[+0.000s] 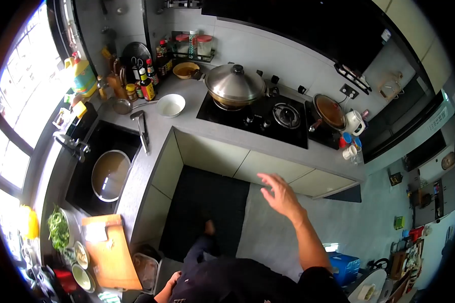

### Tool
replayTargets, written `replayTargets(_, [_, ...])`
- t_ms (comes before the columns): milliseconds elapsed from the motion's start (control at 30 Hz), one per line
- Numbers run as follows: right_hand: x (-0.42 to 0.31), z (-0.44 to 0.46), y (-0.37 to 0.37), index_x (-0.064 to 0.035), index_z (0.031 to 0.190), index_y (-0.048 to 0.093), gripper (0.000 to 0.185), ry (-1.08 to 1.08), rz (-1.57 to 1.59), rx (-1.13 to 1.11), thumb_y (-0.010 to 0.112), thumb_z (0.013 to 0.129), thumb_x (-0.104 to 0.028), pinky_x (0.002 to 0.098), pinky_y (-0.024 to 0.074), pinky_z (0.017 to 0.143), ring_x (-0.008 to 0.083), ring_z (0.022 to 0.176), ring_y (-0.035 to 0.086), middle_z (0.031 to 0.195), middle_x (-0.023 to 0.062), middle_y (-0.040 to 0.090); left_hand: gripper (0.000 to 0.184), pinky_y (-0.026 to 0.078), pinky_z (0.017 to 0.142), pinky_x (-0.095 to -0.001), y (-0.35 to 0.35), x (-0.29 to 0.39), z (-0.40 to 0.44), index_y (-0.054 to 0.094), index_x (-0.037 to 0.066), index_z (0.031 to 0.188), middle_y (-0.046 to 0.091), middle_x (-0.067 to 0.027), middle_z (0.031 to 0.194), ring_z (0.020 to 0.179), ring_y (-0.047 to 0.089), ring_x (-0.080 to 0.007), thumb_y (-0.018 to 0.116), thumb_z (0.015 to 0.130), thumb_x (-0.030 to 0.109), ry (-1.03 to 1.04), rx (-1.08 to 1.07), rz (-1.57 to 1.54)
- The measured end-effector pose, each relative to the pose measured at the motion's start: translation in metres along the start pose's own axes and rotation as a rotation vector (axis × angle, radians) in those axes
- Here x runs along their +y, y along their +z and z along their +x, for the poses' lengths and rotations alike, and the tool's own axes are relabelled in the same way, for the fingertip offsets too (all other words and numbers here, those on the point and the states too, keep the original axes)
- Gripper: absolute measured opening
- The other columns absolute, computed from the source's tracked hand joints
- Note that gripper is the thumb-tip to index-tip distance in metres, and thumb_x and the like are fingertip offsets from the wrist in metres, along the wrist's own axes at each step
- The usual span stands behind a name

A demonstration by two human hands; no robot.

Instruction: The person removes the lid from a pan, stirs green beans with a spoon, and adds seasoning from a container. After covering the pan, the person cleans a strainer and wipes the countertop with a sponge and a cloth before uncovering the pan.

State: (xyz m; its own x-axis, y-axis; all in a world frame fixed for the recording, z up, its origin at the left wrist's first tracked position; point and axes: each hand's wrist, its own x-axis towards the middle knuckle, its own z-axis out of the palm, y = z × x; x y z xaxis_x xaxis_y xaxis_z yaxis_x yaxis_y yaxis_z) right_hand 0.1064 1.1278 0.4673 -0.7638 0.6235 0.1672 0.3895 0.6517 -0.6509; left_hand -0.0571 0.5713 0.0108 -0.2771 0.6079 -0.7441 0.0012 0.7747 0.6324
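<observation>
My right hand [278,196] reaches out in the air over the floor, in front of the cabinet doors. Its fingers are stretched and apart, with nothing in them. Low beside my body is my left hand [174,279], near the tray bin [145,272]; its fingers are mostly hidden. Beyond my right hand, a lidded steel wok [234,83] sits on the left burner of the black gas hob [260,118]. A white bowl [171,105] stands on the counter left of the hob. Beside it lie a metal ladle and spatula [142,131].
The black sink [81,179] holds a basin of cloudy water [111,174]. A wooden cutting board [115,257] carries a cleaver [95,231], with greens [58,230] and small bowls alongside. Sauce bottles [146,83] fill the corner. A dark mat [202,202] covers the floor.
</observation>
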Motion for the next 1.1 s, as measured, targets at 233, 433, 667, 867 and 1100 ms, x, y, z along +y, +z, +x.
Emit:
replayTargets(233, [0.022,0.178,-0.058,-0.0124,0.144,0.047,0.059,-0.084,-0.244,0.022,0.066,0.089,-0.006,0.0436,0.0499,0.094,0.037,0.112,0.059,0.121,0.0153,0.058,0.033,0.056,0.076,-0.038,-0.082,0.122,0.154,0.072,-0.002,0.104,0.075,-0.0108,0.087,0.082,0.071,-0.0245,0.058,0.09,0.024,0.128,0.014,0.109])
replayTargets(433, [0.086,0.358,-0.069,-0.0165,0.154,0.035,0.074,-0.232,-0.452,-0.044,0.069,0.088,-0.007,0.0439,0.0488,0.105,0.0393,0.125,0.054,0.14,0.0192,0.047,0.029,0.052,0.051,-0.0306,-0.171,0.272,0.188,0.067,-0.002,0.11,0.066,-0.0075,0.074,0.06,0.064,-0.0157,0.047,0.095,0.013,-0.003,0.144,-0.143])
replayTargets(667, [0.176,0.543,-0.044,-0.022,0.151,0.041,0.071,-0.253,-0.616,-0.223,0.072,0.087,-0.014,0.0453,0.0398,0.114,0.0392,0.136,0.047,0.155,0.0177,0.038,0.03,0.05,0.05,-0.0287,-0.202,0.346,0.176,0.066,-0.003,0.113,0.064,-0.0082,0.075,0.059,0.062,-0.0157,0.046,0.096,0.012,-0.099,0.315,-0.14])
replayTargets(867, [0.198,0.6,-0.051,-0.0197,0.13,0.06,0.049,-0.355,-0.623,-0.458,0.075,0.084,-0.013,0.0435,0.0457,0.106,0.033,0.125,0.053,0.13,0.0126,0.054,0.027,0.054,0.055,-0.0329,-0.14,0.302,0.187,0.063,0.0,0.112,0.065,-0.0088,0.077,0.064,0.064,-0.0193,0.044,0.098,0.012,-0.151,0.269,-0.337])
replayTargets(1100, [0.211,0.607,-0.04,-0.0209,0.129,0.06,0.044,-0.281,-0.544,-0.486,0.073,0.087,-0.015,0.0465,0.0498,0.098,0.0386,0.114,0.059,0.125,0.0151,0.055,0.032,0.055,0.087,-0.0342,-0.093,0.235,0.231,0.07,-0.002,0.112,0.075,-0.012,0.102,0.095,0.07,-0.0198,0.065,0.093,0.023,-0.18,0.265,-0.369])
